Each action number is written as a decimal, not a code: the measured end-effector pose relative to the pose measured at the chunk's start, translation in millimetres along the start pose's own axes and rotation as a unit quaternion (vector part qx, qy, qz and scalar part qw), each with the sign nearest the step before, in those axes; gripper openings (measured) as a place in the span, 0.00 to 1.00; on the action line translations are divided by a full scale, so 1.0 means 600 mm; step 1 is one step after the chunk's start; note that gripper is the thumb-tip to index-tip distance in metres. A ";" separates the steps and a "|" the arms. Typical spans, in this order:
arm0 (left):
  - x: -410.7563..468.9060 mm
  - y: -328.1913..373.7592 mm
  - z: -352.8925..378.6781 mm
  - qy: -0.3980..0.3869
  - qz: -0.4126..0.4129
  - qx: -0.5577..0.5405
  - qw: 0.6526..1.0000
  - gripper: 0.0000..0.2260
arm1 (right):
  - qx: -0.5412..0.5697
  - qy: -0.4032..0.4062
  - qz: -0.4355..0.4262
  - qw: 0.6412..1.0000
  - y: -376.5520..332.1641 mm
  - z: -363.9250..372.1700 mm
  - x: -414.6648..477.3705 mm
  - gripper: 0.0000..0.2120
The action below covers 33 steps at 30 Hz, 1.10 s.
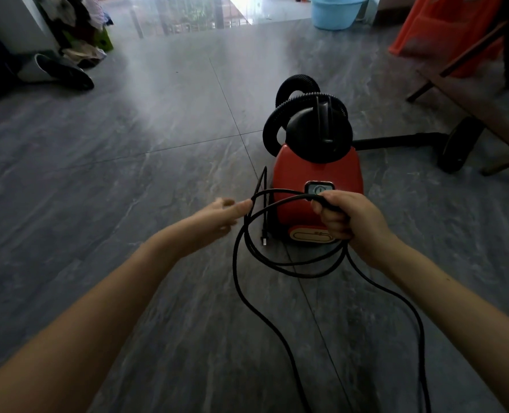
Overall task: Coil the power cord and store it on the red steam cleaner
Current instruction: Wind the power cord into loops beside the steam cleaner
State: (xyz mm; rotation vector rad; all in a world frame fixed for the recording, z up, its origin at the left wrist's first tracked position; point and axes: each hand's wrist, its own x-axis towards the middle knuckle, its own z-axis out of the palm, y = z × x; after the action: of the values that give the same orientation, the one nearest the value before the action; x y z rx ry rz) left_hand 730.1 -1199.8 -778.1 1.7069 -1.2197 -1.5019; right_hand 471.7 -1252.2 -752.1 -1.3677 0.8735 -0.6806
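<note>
The power cord (234, 260) hangs in a few loose black loops at the centre of the frame. They gather at the top in the right hand (348, 222), whose fingers are curled tight round the bundled strands. The loops form a flattened oval, wider than tall, with its long axis running left to right across the frame from one hand to the other. The plug (264, 239) dangles inside the left side of the oval, pointing down. Two slack strands trail off to the bottom edge, one centre and one right, so by my judgement more cord is yet to be gathered.

The left hand (226, 213) reaches to the oval's left end with its thumb at the cord. It is blurred, so I cannot tell whether it pinches the cord or only touches it.

The red steam cleaner (316, 165) stands on the floor (128, 174) directly above the right hand in the frame. Its gauge panel faces the camera, and its body runs up the frame towards the black handle (325, 120) and the ribbed hose (302, 98). The right hand is the nearer one, so the coil would likely travel up-frame from it to the handle.
</note>
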 end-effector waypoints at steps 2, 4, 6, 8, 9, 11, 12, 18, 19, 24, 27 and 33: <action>0.001 -0.001 0.011 -0.052 -0.015 0.013 0.998 0.44 | 0.009 0.000 -0.002 1.000 -0.002 0.000 0.002 0.17; -0.002 0.013 0.022 -0.089 -0.001 0.026 0.996 0.28 | 0.014 -0.003 0.000 1.000 -0.002 -0.001 0.002 0.17; -0.001 0.020 0.027 -0.084 0.024 0.007 0.996 0.32 | 0.025 -0.004 0.005 1.000 -0.002 -0.005 0.001 0.17; -0.002 0.022 0.029 -0.055 0.045 -0.026 0.997 0.36 | 0.035 -0.004 0.007 0.999 -0.001 -0.011 -0.001 0.17; -0.004 0.023 0.029 -0.045 0.057 -0.038 0.997 0.33 | 0.036 -0.004 0.009 0.999 0.000 -0.014 -0.001 0.17; -0.010 0.025 0.028 -0.035 0.075 -0.054 0.995 0.23 | 0.027 -0.008 0.016 0.999 0.006 -0.017 -0.002 0.17; -0.014 0.027 0.028 -0.038 0.084 -0.056 0.994 0.19 | 0.020 -0.010 0.022 1.000 0.011 -0.018 -0.003 0.17; -0.027 0.032 0.025 -0.079 0.105 -0.034 0.991 0.12 | 0.001 -0.019 0.045 0.999 0.030 -0.014 -0.004 0.18; -0.028 0.035 0.024 -0.083 0.109 -0.028 0.990 0.11 | 0.000 -0.023 0.042 0.999 0.031 -0.012 -0.004 0.18; -0.031 0.046 0.024 -0.102 0.126 -0.021 0.987 0.10 | -0.054 -0.028 -0.028 0.998 0.033 -0.001 -0.008 0.16; -0.033 0.051 0.028 -0.118 0.142 -0.002 0.983 0.08 | -0.109 -0.015 -0.076 0.991 0.038 -0.002 -0.014 0.16; -0.032 0.052 0.030 -0.105 0.156 0.004 0.982 0.03 | -0.235 -0.022 -0.128 0.963 0.044 -0.002 -0.024 0.07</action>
State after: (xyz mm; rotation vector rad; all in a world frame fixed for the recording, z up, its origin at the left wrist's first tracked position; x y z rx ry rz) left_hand 705.4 -1193.8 -746.2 1.3092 -1.5237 -1.5099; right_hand 460.8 -1237.9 -776.5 -1.9402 0.8638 -0.6577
